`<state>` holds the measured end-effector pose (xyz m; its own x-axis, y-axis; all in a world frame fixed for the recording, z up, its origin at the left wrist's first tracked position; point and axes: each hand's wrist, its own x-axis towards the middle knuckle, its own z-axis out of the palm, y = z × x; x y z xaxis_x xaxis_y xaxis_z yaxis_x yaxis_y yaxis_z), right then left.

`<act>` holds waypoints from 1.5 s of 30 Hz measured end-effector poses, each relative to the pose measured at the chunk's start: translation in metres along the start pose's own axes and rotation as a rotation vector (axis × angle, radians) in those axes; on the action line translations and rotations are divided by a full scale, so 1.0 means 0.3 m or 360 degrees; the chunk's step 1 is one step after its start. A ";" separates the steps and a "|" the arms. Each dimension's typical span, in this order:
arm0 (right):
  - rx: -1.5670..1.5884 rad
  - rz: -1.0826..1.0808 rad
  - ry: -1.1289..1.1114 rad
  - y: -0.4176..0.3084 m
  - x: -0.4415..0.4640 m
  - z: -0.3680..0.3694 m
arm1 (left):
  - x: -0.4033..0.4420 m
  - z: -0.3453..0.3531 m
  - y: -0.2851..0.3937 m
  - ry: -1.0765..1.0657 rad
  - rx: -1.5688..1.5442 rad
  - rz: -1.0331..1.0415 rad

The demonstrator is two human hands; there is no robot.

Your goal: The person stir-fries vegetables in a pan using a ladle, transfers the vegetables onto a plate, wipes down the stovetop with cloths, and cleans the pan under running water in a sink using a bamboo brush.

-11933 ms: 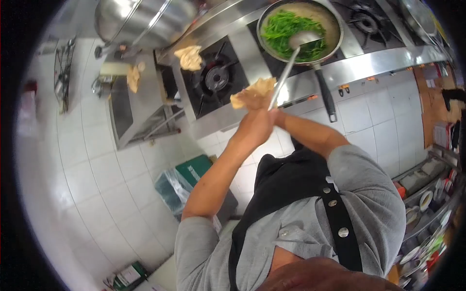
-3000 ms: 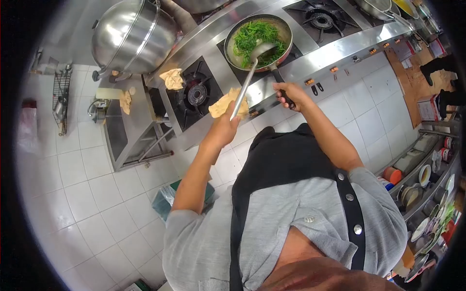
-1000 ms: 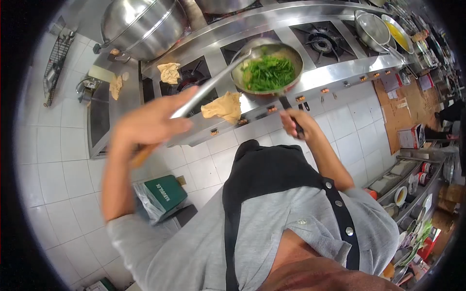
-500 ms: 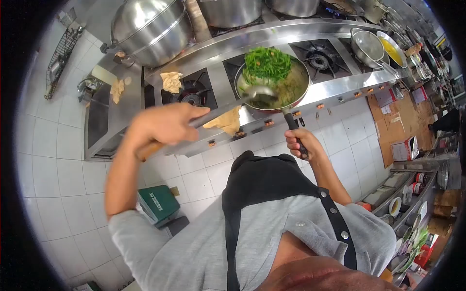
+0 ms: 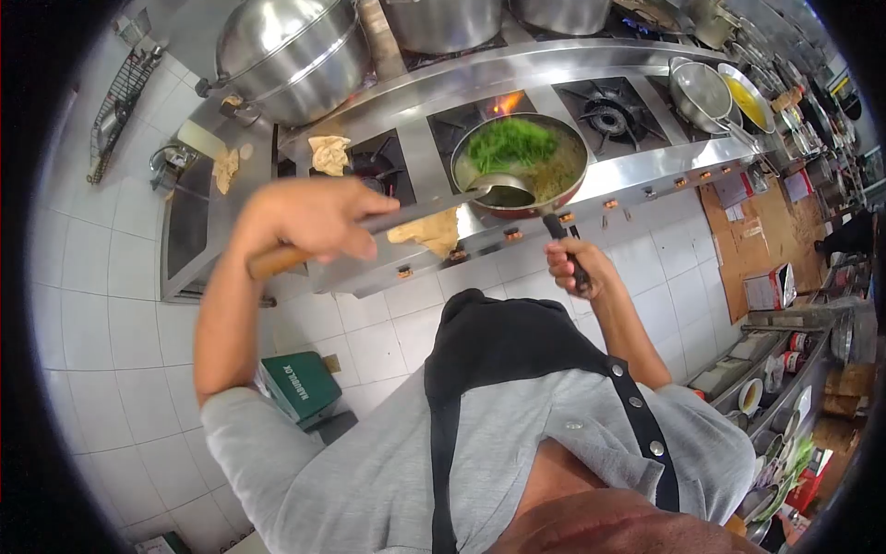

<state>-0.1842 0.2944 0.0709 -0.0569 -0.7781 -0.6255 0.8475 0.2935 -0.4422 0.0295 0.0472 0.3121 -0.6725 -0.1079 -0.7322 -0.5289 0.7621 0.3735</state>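
Observation:
My left hand (image 5: 318,220) is closed around the long handle of a metal ladle (image 5: 506,189), whose wooden end sticks out behind the hand. The ladle's bowl rests inside the near part of a frying pan (image 5: 565,196). Green leafy vegetables (image 5: 510,143) sit bunched in the far part of the pan, slightly blurred, with liquid around them. My right hand (image 5: 574,266) grips the pan's black handle from the right. A flame (image 5: 506,103) shows behind the pan. Beside the pan, a tan cloth (image 5: 432,231) hangs at the stove's front edge, partly behind the ladle handle.
Another cloth (image 5: 329,155) lies by the left burner (image 5: 374,171). A large steel pot (image 5: 291,60) stands at the back left. To the right are a burner (image 5: 611,118), a strainer (image 5: 701,90) and a bowl with yellow contents (image 5: 746,100). A green box (image 5: 300,383) sits below left.
Since half a second ago, the vegetables have dropped lower into the pan, and a flame has appeared behind it. Earlier, the ladle was at the pan's far left rim; now it is near the front.

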 end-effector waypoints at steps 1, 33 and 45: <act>-0.0038 -0.0011 -0.0024 -0.036 0.049 -0.013 | -0.017 -0.033 0.021 -0.0007 -0.0022 -0.0103; -0.0191 -0.0430 -0.0227 -0.151 0.280 0.040 | 0.279 -0.007 -0.017 0.0527 0.0047 0.0020; -0.0060 -0.0321 -0.0157 -0.277 0.283 0.067 | 0.198 -0.134 0.019 0.0411 -0.0325 0.0002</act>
<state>-0.2488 0.1928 0.0675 -0.1697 -0.8732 -0.4569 0.8038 0.1456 -0.5768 -0.0343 0.0196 0.2936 -0.7685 -0.2854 -0.5726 -0.6032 0.6215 0.4999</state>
